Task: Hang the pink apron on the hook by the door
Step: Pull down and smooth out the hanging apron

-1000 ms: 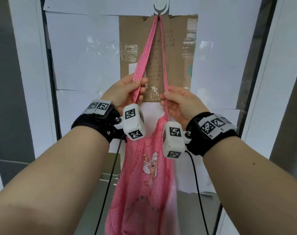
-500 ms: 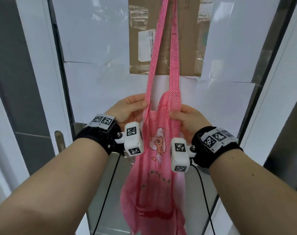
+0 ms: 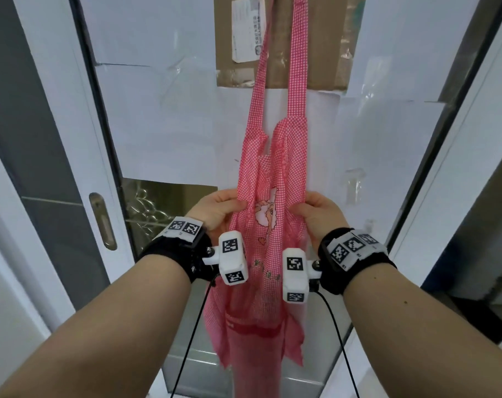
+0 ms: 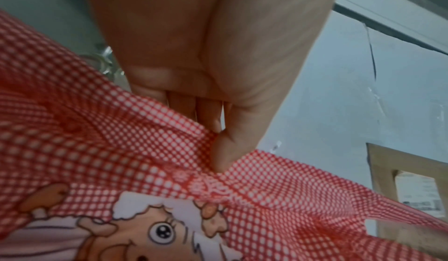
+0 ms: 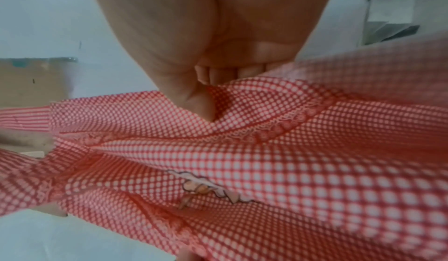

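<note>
The apron [image 3: 268, 239] hangs straight down in front of the door [image 3: 163, 110], and its long axis is vertical. Its two neck straps [image 3: 297, 67] run up over the cardboard [image 3: 327, 53] and leave the picture at the top, so the hook itself is not in view. I judge that the loop already sits on the hook, because the straps are stretched upward while the cloth hangs free below.

Both hands hold the bib at the same height, one on each edge, with the sheep print [image 3: 265, 214] between them. The left hand [image 3: 219, 209] pinches the left edge between thumb and fingers; the left wrist view shows the thumb pressed into the cloth. The right hand [image 3: 318, 215] pinches the right edge in the same way. Neither hand is nearer than the other; the cloth lies just between them, toward the far side.

The coming move is probably to pull the two edges apart, left and right, to spread the bib flat, or simply to let go. A strong pull downward could lift the loop off.
</note>
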